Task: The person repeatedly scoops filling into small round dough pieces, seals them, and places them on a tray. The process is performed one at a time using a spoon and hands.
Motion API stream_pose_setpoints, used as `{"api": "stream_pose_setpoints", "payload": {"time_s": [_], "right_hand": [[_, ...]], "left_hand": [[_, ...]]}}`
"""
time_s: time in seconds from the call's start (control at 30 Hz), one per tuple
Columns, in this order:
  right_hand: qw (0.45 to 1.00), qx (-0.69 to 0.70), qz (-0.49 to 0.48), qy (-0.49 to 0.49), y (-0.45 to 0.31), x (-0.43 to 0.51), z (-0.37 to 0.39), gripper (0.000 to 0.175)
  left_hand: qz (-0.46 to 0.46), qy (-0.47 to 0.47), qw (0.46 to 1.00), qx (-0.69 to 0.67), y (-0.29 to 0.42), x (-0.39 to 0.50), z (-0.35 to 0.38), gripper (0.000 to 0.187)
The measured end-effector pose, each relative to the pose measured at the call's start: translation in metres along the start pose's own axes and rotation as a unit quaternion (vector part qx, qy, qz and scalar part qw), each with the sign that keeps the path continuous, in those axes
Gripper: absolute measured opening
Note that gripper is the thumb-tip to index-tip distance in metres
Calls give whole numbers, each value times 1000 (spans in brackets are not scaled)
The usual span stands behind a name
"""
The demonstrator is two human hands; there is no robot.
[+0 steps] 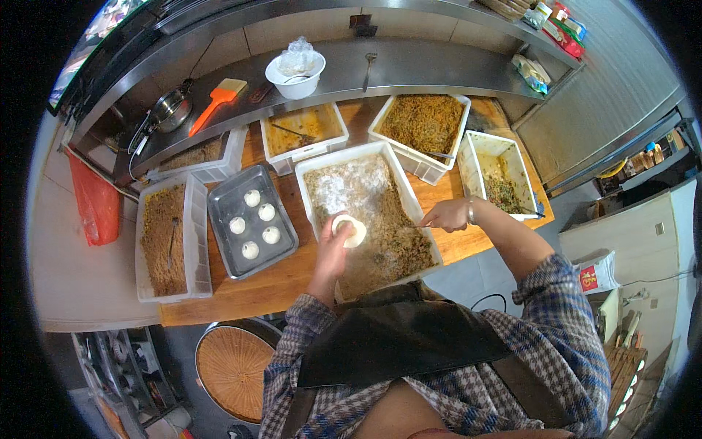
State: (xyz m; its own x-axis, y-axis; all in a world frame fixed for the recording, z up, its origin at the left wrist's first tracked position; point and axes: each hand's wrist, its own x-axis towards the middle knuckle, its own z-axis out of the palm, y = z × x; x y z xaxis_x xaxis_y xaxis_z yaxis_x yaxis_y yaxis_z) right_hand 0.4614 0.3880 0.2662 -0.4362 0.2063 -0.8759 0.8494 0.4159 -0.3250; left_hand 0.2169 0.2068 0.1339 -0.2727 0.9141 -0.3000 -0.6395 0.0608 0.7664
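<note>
My left hand [332, 247] holds a round dough wrapper [351, 230] above the large white plastic tub [436, 241] of brown crumbly filling [378, 241]. White flour lies on the filling's far left part. My right hand [452, 215], with a bracelet at the wrist, grips a thin metal utensil whose end reaches over the tub's right part; its tip is hard to make out. To the left, a dark metal tray [222, 258] bears several pleated white buns [266, 212], set apart from one another.
More tubs of filling surround the large one: a yellowish one [307, 151], a brown one [408, 148], a green-flecked one [469, 164] and one at left [198, 247]. On the steel shelf [340, 55] are a white bowl [304, 88], an orange-handled brush [211, 110] and a fork [368, 71].
</note>
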Motion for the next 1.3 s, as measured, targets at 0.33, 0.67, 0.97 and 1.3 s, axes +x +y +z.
{"api": "stream_pose_setpoints", "payload": {"time_s": [0.33,0.67,0.97,1.3], "right_hand": [[842,498,-205,37,-23,-22,107,44],[739,608,-283,66,-41,24,158,46],[920,264,-156,244,21,22,91,45],[950,-169,54,258,-8,98,53,30]], "left_hand": [[-9,-88,995,37,-7,-10,12,40],[81,-39,987,134,-29,-11,21,49],[19,46,998,-27,0,-5,10,47],[-13,28,999,-24,1,-5,1,36]]}}
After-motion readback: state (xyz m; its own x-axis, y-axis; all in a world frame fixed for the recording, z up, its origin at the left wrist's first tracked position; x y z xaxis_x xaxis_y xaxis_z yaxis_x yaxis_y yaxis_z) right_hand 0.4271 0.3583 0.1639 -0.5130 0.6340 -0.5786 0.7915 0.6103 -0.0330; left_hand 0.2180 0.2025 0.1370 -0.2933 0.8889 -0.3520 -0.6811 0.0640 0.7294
